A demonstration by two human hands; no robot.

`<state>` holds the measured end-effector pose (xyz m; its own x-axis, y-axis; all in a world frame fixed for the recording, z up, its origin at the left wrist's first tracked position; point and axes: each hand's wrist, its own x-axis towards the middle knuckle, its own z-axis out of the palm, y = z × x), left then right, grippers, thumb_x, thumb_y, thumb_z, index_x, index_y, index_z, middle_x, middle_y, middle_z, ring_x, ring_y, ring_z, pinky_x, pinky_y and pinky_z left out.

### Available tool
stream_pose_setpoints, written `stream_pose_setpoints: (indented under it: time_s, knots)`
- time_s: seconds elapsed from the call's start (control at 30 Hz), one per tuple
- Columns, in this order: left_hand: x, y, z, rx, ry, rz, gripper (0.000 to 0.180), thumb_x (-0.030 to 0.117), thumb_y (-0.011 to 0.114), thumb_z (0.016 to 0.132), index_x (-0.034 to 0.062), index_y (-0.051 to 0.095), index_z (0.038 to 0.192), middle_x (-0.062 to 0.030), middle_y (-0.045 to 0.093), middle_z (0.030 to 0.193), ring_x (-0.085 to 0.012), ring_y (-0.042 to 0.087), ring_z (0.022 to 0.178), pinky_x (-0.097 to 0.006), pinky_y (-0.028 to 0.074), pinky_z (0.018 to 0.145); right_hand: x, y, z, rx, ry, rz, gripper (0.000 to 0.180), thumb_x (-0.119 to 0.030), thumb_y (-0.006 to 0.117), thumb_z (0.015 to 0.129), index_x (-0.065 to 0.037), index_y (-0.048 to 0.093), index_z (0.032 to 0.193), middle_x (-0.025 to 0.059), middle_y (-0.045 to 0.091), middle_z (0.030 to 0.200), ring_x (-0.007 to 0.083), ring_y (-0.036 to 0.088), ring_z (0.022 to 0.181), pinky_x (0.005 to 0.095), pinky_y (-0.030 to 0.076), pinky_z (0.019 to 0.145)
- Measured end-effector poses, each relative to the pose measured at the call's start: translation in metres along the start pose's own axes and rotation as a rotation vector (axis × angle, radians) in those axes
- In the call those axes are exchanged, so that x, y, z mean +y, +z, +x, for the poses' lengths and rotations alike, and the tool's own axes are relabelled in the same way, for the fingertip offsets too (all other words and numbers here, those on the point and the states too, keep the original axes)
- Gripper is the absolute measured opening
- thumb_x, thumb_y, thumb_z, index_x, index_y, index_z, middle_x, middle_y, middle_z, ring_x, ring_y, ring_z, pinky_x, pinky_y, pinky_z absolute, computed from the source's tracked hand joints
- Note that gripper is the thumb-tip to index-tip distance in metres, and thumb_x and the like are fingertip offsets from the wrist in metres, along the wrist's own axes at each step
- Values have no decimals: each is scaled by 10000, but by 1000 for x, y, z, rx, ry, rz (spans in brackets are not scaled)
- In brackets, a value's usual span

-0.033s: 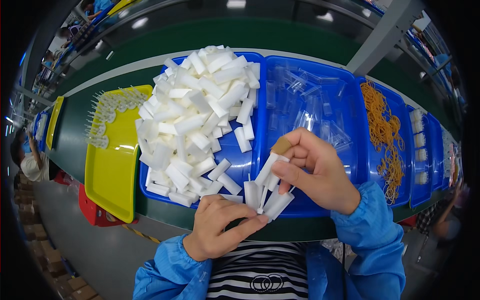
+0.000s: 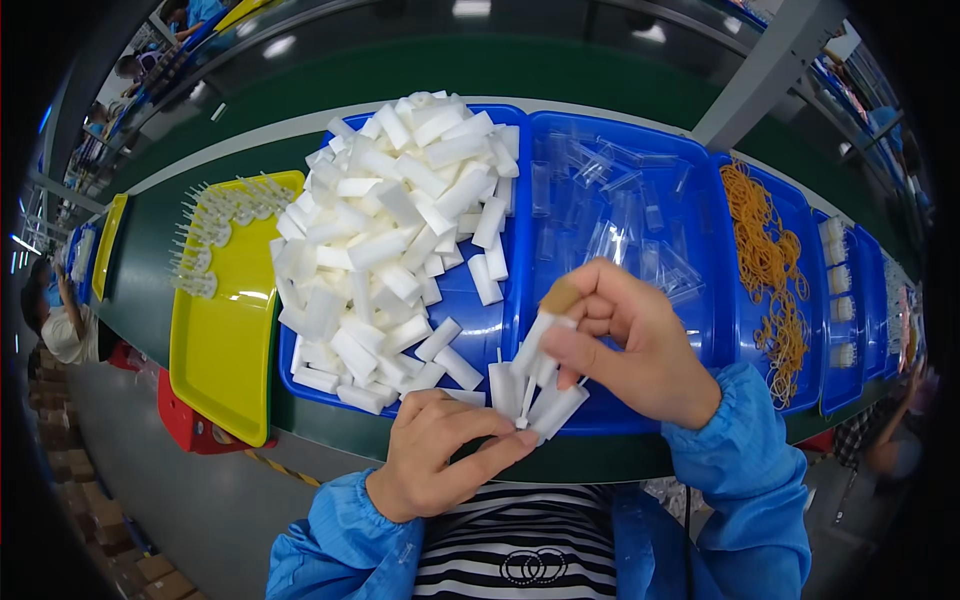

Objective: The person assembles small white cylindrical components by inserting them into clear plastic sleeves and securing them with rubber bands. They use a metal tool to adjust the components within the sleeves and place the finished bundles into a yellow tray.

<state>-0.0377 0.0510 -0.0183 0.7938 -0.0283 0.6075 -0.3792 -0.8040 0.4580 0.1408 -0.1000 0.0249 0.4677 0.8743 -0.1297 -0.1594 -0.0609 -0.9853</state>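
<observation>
Thumb and fingers of my left hand [image 2: 440,450] pinch the base of a small white plastic piece with thin prongs [image 2: 521,421], at the near edge of the blue trays. White foam blocks [image 2: 558,411] stand around its prongs, fanned outward. My right hand [image 2: 645,345], with a tan covering on the index fingertip, is closed on another white foam block [image 2: 530,342], tilted just above the prongs. Whether that block sits on a prong is hidden by the fingers. My right hand is slightly blurred.
Left of centre, a blue tray [image 2: 478,325] holds a tall heap of white foam blocks [image 2: 400,210]. A yellow tray [image 2: 220,350] carries several pronged white pieces [image 2: 215,230]. Rightward are clear plastic tubes [image 2: 650,255] and orange rubber bands [image 2: 765,240] in blue trays. A grey post [image 2: 765,80] rises behind.
My right hand has shifted very slightly and is now a little blurred. My left hand and the pronged piece have not visibly moved.
</observation>
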Motion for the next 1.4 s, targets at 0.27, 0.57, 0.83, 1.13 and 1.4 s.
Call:
stream_pose_setpoints:
  time_s: [0.27, 0.57, 0.83, 1.13, 1.4]
  knots:
    - [0, 0, -1, 32, 34, 2, 337, 106, 767, 678, 149, 736, 1011, 8, 651, 957, -151, 603, 779, -312, 431, 751, 5, -3, -4, -266, -87, -186, 266, -153, 774, 845, -19, 599, 994, 50, 652, 887, 108, 619, 782, 251, 499, 674]
    - [-2, 4, 8, 74, -174, -212, 534, 102, 857, 692, 46, 605, 1159, -181, 576, 1195, -303, 640, 961, -390, 523, 820, 0, 6, -12, -73, -72, -69, 287, -143, 779, 836, -38, 582, 1017, 48, 670, 908, 109, 634, 787, 260, 486, 702]
    - [19, 12, 27, 85, -633, -904, 352, 100, 723, 886, -46, 574, 1169, -219, 463, 1368, -281, 575, 1181, -392, 500, 978, 0, 5, -23, 76, -246, -325, 312, -218, 747, 849, -44, 605, 1066, 51, 651, 909, 210, 636, 835, 333, 448, 766]
    - [21, 21, 37, 250, -968, -1138, 206, 86, 638, 941, -14, 609, 1120, -210, 486, 1406, -250, 518, 1256, -413, 409, 1069, -7, -12, -41, 206, -536, -744, 491, -157, 771, 777, -44, 596, 1222, 104, 616, 1068, 289, 586, 900, 383, 484, 828]
    - [33, 36, 34, 114, -774, -1013, 242, 85, 590, 964, -31, 584, 1177, -225, 391, 1484, -264, 473, 1304, -412, 389, 1077, 9, -5, -61, 226, -569, -979, 633, -180, 800, 657, -43, 579, 1235, 79, 593, 1130, 257, 588, 965, 368, 475, 831]
